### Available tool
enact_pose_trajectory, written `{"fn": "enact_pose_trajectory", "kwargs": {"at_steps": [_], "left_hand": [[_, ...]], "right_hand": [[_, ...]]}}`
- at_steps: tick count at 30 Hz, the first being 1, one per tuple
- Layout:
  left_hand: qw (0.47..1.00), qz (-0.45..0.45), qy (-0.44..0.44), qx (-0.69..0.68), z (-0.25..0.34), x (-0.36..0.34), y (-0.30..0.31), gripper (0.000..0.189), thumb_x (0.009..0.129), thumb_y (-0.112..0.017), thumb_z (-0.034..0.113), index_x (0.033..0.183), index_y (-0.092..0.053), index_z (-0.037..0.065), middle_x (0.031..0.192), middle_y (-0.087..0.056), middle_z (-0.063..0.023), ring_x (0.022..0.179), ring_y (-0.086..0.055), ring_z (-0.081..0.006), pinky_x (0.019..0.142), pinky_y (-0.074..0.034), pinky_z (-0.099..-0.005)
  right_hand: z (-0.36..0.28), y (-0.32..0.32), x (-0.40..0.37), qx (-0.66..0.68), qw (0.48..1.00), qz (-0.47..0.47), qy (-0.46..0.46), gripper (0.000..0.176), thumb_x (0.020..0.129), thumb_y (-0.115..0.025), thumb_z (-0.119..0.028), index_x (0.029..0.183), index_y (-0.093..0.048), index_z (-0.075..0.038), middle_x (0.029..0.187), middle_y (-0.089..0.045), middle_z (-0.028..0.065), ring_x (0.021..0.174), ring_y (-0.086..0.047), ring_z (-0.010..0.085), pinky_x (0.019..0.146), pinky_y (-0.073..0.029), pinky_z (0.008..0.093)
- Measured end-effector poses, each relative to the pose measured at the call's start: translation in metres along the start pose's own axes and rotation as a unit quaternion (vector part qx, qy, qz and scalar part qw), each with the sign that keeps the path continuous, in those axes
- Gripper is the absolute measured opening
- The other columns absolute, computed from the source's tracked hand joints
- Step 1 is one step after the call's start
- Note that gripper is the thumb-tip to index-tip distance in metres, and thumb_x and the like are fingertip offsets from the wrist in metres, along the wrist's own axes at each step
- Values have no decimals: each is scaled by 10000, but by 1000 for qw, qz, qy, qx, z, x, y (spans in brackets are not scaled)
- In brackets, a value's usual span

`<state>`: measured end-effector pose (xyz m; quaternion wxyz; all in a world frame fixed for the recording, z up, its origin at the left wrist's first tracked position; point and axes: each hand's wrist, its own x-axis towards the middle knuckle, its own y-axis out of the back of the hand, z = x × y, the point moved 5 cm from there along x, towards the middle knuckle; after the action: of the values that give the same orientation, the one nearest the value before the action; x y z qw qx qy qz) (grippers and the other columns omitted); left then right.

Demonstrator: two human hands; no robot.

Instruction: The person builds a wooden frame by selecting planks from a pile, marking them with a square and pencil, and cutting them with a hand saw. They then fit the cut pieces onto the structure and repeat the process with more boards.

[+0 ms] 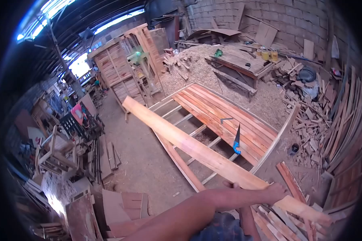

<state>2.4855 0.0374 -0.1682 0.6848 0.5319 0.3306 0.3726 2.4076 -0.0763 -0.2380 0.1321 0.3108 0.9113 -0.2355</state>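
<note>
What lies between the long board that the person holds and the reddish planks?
Between the long board and the reddish planks lie several pale crosspieces, with open gaps among them. The head view shows this.

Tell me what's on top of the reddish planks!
A saw and a square lie on the planks. The spots right beneath those tools are covered and can't be seen.

Left forearm (pixel 241 197) over right forearm (pixel 248 222)

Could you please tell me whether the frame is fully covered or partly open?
The frame is partly open: boards cover its far side, while gaps show between bare slats nearer the camera.
</note>
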Motion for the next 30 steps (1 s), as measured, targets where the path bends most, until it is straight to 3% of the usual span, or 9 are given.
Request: {"fn": "enact_pose_trajectory", "kwargs": {"at_steps": [3,9,11,13,16,18,19,24,30], "left_hand": [[999,-23,-49,0,-35,-38,20,994,464,-982,409,1308,-595,55,1238,-663,-166,1098,-689,-316,876,-557,-437],[999,-12,-48,18,-142,-140,66,837,475,-922,351,1202,-580,116,1103,-630,-97,1033,-663,-327,779,-562,-466],[997,-9,-67,26,-165,-174,80,795,500,-911,352,1179,-574,113,1089,-621,-99,1046,-642,-332,813,-554,-460],[996,-11,-83,29,-181,-202,84,773,522,-904,350,1176,-569,112,1088,-614,-101,1072,-620,-335,858,-539,-461],[995,-34,-85,42,-212,-231,94,783,550,-909,338,1216,-562,115,1127,-610,-102,1141,-589,-338,938,-504,-471],[995,-69,-51,53,-241,-252,106,807,571,-923,324,1260,-557,118,1176,-611,-101,1199,-571,-338,988,-478,-477],[995,-71,-34,58,-268,-264,103,839,574,-934,315,1295,-550,123,1246,-607,-102,1234,-564,-334,1011,-475,-479],[983,-119,67,120,-438,-329,56,881,623,-932,297,1390,-530,136,1474,-551,-116,1326,-541,-341,1107,-448,-481],[959,-157,213,102,-615,-398,30,722,700,-809,110,1358,-513,145,1291,-601,-81,1286,-571,-294,954,-522,-504]], "right_hand": [[9,37,-23,-136,988,28,59,398,1024,-666,-301,1307,-633,-23,1117,-720,107,932,-700,222,794,-583,355],[140,254,-117,479,831,263,102,552,1018,-663,-395,1465,-529,-100,1400,-617,179,1249,-626,262,999,-568,477],[202,361,-160,596,717,250,260,1045,887,-645,-705,1668,-165,-204,1711,-268,138,1552,-247,443,1238,-241,652],[148,337,-191,498,774,-19,390,971,859,-710,-582,1548,-394,24,1583,-467,179,1423,-471,368,1180,-397,557],[113,329,-189,522,720,-89,449,713,907,-697,-362,1435,-500,75,1462,-568,211,1325,-565,357,1108,-488,490],[120,347,-202,11,813,294,503,588,929,-661,-262,1390,-530,79,1420,-593,219,1281,-596,352,1069,-516,454],[136,364,-213,-241,724,480,433,527,941,-642,-212,1368,-545,82,1398,-606,223,1260,-611,350,1050,-530,436],[220,401,-228,54,722,584,366,646,946,-626,-86,1546,-387,-52,1316,-613,172,1107,-607,290,1002,-517,416],[12,179,-172,267,714,580,287,731,906,-764,-170,1531,-419,-14,1393,-597,189,1234,-590,298,1108,-482,443]]}}
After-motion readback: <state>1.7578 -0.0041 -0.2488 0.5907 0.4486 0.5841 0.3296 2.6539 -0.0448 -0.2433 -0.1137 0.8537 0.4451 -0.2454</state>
